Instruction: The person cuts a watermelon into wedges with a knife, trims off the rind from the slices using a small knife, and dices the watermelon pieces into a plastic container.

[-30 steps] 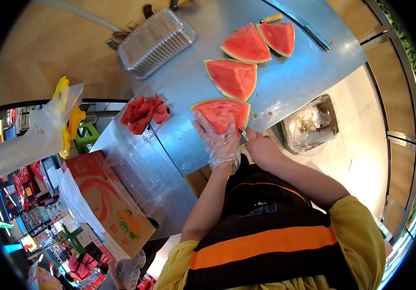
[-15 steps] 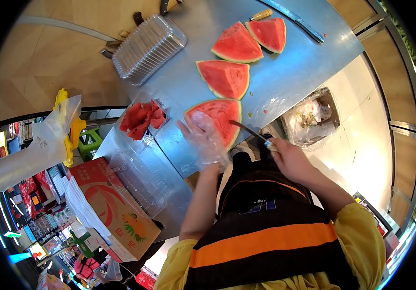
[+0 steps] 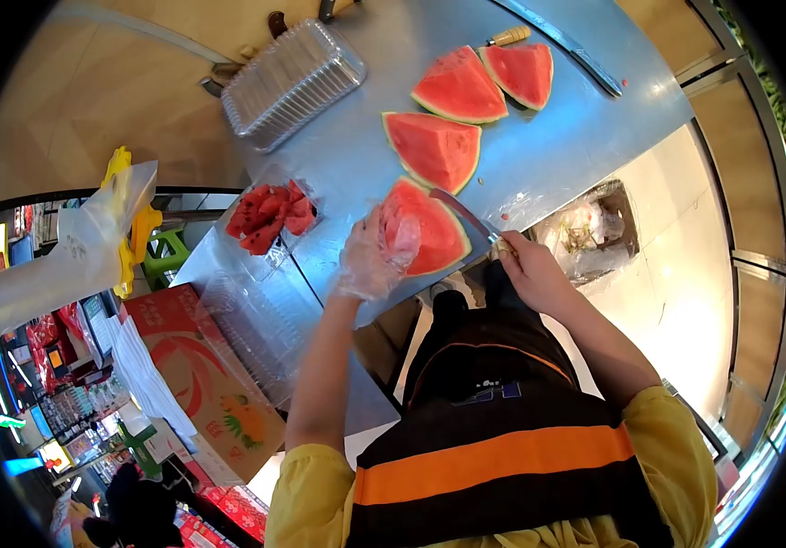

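Observation:
My left hand (image 3: 374, 258), in a clear plastic glove, grips the left side of a watermelon wedge (image 3: 434, 233). The wedge lies near the front edge of the metal table, its rind facing right. My right hand (image 3: 532, 272) is bare and closed around the handle of a knife (image 3: 468, 216). The blade reaches to the upper right of this wedge, along its rind; how deep it sits is hard to see. Red watermelon pieces (image 3: 269, 216) fill a clear plastic tub left of my left hand. Another watermelon wedge (image 3: 436, 144) lies just beyond.
Two more wedges (image 3: 459, 87) lie farther back, near a wooden handle (image 3: 509, 36) and a long blade (image 3: 575, 57). Stacked clear containers (image 3: 294, 87) stand at the back left. A cardboard box (image 3: 201, 384) is at left, a lined waste bin (image 3: 594, 228) beside the table's right edge.
The wedge under my hands has turned, its rind now toward the right. My left hand has shifted left and up. The knife has moved from the flesh to the rind side.

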`<action>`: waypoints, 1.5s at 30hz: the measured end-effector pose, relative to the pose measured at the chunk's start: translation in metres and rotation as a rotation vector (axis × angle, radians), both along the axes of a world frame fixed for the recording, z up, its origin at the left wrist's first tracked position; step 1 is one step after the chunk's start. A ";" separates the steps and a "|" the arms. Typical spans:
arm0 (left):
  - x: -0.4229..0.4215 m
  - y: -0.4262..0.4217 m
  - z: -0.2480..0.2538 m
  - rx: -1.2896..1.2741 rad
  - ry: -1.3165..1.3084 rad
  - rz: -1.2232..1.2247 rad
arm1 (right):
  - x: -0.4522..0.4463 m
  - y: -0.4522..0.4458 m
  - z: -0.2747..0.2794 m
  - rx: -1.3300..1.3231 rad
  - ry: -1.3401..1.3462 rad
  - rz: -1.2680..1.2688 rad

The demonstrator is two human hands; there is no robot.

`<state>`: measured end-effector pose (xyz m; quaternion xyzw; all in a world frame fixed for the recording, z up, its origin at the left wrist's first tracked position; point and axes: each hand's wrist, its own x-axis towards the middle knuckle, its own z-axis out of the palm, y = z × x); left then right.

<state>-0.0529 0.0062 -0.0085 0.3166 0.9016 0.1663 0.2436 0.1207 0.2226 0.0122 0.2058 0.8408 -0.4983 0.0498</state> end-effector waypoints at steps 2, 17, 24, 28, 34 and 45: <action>0.023 0.007 0.009 0.140 -0.057 0.314 | -0.016 -0.002 0.000 -0.011 -0.008 0.054; 0.057 0.004 -0.040 0.504 0.023 0.599 | -0.097 -0.030 0.039 0.254 -0.120 0.348; 0.060 0.003 -0.045 0.516 0.009 0.627 | -0.081 -0.047 0.041 0.372 -0.148 0.451; 0.062 0.005 -0.036 0.622 -0.119 0.700 | -0.056 -0.069 0.033 0.312 -0.206 0.404; 0.067 0.006 -0.057 0.667 -0.149 0.776 | -0.021 -0.101 -0.019 0.392 -0.214 0.443; 0.073 0.009 -0.081 0.771 -0.180 0.922 | -0.004 -0.073 0.023 0.188 -0.240 0.282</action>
